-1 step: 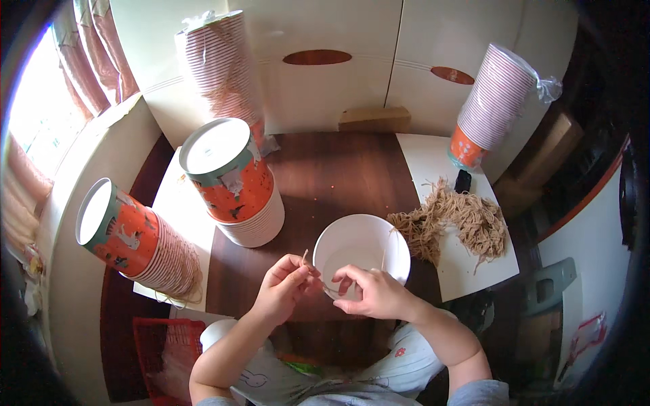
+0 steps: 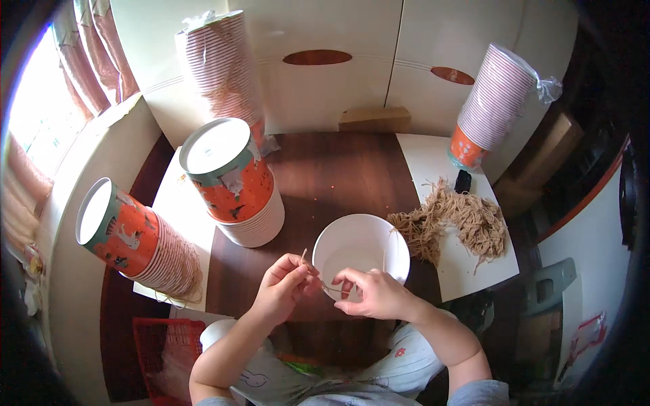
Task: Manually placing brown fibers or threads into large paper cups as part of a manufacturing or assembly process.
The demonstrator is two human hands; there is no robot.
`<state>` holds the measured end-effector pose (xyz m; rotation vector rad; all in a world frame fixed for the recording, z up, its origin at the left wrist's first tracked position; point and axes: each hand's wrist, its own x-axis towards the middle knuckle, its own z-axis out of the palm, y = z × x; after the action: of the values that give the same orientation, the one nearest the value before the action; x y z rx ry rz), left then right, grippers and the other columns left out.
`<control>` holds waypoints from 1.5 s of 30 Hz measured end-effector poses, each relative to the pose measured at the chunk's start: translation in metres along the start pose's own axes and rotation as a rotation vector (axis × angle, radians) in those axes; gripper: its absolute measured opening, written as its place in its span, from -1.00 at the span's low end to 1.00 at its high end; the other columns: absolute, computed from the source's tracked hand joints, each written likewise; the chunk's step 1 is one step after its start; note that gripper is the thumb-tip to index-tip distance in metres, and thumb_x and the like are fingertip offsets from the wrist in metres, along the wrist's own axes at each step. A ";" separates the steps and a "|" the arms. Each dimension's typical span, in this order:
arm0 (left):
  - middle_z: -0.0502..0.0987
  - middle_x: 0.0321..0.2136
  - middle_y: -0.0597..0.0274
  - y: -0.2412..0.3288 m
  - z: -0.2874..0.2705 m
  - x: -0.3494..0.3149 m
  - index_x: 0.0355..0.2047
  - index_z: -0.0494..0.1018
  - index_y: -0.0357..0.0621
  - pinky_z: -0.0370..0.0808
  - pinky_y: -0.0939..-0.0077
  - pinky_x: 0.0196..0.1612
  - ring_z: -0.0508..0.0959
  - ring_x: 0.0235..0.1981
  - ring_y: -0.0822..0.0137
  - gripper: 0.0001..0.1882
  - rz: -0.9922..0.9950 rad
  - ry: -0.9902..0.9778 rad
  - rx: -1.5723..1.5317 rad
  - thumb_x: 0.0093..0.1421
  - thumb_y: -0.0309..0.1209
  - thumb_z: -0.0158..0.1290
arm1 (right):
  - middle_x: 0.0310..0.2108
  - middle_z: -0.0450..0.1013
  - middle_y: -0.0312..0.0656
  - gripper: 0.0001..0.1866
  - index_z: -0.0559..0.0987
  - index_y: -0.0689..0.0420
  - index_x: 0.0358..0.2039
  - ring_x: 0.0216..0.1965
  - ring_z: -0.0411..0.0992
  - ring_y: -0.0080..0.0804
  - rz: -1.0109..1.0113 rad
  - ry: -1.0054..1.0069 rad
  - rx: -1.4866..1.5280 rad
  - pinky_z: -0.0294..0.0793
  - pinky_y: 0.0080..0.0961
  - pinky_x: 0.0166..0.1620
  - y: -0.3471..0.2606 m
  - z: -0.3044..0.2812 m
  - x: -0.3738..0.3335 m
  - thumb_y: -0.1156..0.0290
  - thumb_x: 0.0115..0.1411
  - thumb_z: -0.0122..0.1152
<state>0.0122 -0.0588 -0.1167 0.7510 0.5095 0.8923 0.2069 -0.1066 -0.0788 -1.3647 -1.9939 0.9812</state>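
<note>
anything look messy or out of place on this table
Mainly the brown strings at the right: a loose, tangled heap straddling the dark tabletop and white panel, untidy beside the neat bucket stacks.

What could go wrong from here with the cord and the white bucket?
The thin tan cord is pinched in the left hand with only a short end sticking up, so it could slip out.
The right hand is over the near rim of the white bucket; a careless move might nudge it.
The tangled heap of cords lies close beside the bucket, so loose strands might snag if it shifts.
</note>
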 end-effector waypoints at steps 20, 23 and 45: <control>0.35 -0.44 0.18 0.002 0.010 -0.005 -0.51 0.46 -0.20 0.40 0.51 -0.44 0.40 -0.50 0.36 -0.90 0.432 -0.091 1.131 -0.10 -0.49 0.12 | -0.52 0.41 -0.25 -0.94 0.46 0.23 -0.46 -0.45 0.38 -0.56 -0.181 0.311 0.228 0.36 -0.62 -0.35 -0.005 -0.005 0.002 0.51 0.05 0.08; 0.33 -0.42 0.26 -0.001 0.002 -0.004 -0.53 0.45 -0.22 0.33 0.63 -0.51 0.36 -0.54 0.48 -0.90 0.266 -0.059 0.930 -0.07 -0.47 0.11 | -0.52 0.41 -0.28 -0.93 0.45 0.23 -0.47 -0.44 0.37 -0.59 -0.118 0.288 0.279 0.36 -0.62 -0.33 -0.002 -0.006 0.001 0.50 0.04 0.08; 0.37 -0.44 0.36 -0.013 0.002 -0.006 -0.35 0.27 -0.20 0.26 0.78 -0.46 0.32 -0.48 0.64 -0.84 0.041 -0.239 0.466 0.02 -0.58 -0.06 | -0.32 0.36 -0.11 -0.60 0.33 0.09 -0.21 -0.34 0.41 -0.14 -0.094 -0.017 -0.197 0.43 -0.31 -0.31 0.017 0.011 -0.001 0.36 -0.12 0.15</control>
<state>0.0170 -0.0698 -0.1245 1.2796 0.4946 0.7141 0.2084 -0.1068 -0.0994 -1.3530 -2.1947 0.7734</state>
